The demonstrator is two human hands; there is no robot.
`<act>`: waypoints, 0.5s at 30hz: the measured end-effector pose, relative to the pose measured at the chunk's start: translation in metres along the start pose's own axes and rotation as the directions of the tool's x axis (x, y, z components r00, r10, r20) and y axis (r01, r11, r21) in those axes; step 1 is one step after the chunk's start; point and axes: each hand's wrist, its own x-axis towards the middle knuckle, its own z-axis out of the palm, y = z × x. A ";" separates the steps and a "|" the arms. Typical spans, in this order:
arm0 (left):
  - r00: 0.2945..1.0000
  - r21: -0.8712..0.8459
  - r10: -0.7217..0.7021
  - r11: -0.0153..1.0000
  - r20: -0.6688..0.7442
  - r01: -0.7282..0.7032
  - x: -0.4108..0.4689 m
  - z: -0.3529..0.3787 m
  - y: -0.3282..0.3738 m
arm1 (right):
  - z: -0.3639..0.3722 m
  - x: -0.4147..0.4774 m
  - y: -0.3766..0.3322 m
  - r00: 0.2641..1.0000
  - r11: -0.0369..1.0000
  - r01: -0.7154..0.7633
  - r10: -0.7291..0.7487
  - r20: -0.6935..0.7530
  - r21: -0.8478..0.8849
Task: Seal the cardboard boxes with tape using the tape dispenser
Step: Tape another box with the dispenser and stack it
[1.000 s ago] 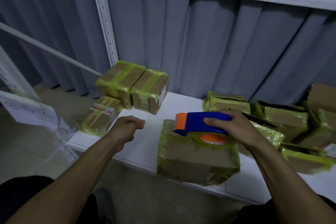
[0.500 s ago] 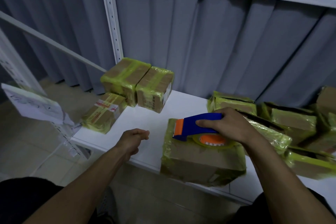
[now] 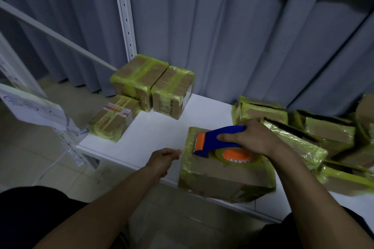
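From my head camera, which is the only view I have, my right hand (image 3: pixel 253 139) is wrapped round the blue handle of the tape dispenser (image 3: pixel 214 141), thumb along the near side. The dispenser lies on top of the cardboard box (image 3: pixel 222 176) at the front edge of the white shelf (image 3: pixel 153 133), its orange nose towards the box's left end. The dispenser is hard, smooth plastic and I judge it light and stiff; the handle is the place to hold it, well away from the nose, where I expect the cutter sits. Its tape roll (image 3: pixel 236 155) is a flat, glossy, yellow-green ring on an orange core, and it looks sticky and thin enough to wrinkle if it goes slack. The box is matte brown card, dented and soft at the corners and already banded in shiny, crinkled tape. It should give under pressure, so I would steady it by its left side or near edge. My left hand (image 3: pixel 162 158) is just beside that left side, fingers loosely half-curled and empty as far as I can see; I cannot tell whether it touches the box. Three taped boxes (image 3: pixel 139 81) sit at the far left of the shelf, and a loose heap of boxes (image 3: pixel 323 133) lies to the right, before a pleated grey curtain (image 3: pixel 242 36).
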 end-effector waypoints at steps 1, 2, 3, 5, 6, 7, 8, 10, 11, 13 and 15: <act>1.000 0.016 0.011 1.000 0.009 -0.011 0.000 0.002 -0.001 | 0.001 0.000 0.000 1.000 1.000 -0.002 0.002 -0.001 -0.002; 1.000 0.026 0.022 0.999 0.015 -0.022 0.000 0.004 -0.001 | 0.002 0.001 0.000 1.000 1.000 -0.004 0.004 -0.002 -0.004; 0.999 0.034 0.031 0.999 0.018 -0.032 -0.001 0.007 0.000 | 0.002 0.001 0.000 1.000 1.000 -0.005 0.005 -0.002 -0.005; 0.997 0.130 0.062 0.989 0.036 -0.066 0.000 0.009 0.005 | 0.002 0.001 0.001 1.000 1.000 -0.007 0.007 -0.001 -0.011; 0.995 0.229 0.080 0.969 0.052 -0.090 0.002 0.009 0.008 | 0.002 0.001 0.001 1.000 1.000 -0.009 0.009 -0.002 -0.013; 0.994 0.329 0.095 0.938 0.063 -0.110 0.004 0.007 0.010 | 0.002 0.000 0.001 1.000 1.000 -0.010 0.010 -0.003 -0.011; 0.994 0.389 0.097 0.915 0.053 -0.110 0.006 0.004 0.013 | 0.002 0.000 0.002 1.000 1.000 -0.013 0.013 -0.004 -0.006; 0.992 0.379 0.124 0.919 -0.023 -0.106 0.007 -0.004 0.016 | 0.002 -0.001 0.002 1.000 1.000 -0.015 0.015 -0.004 -0.005; 0.984 0.346 0.172 0.927 -0.051 -0.144 0.007 -0.006 0.016 | 0.002 -0.002 0.002 1.000 1.000 -0.012 0.012 -0.005 -0.010; 0.979 0.164 0.199 0.968 -0.049 -0.189 0.004 0.000 0.018 | 0.003 -0.003 0.002 1.000 1.000 -0.007 0.006 -0.012 -0.018; 0.995 0.030 0.094 0.995 0.034 -0.096 -0.003 0.012 0.020 | 0.003 -0.003 0.001 1.000 1.000 -0.006 0.006 -0.015 -0.016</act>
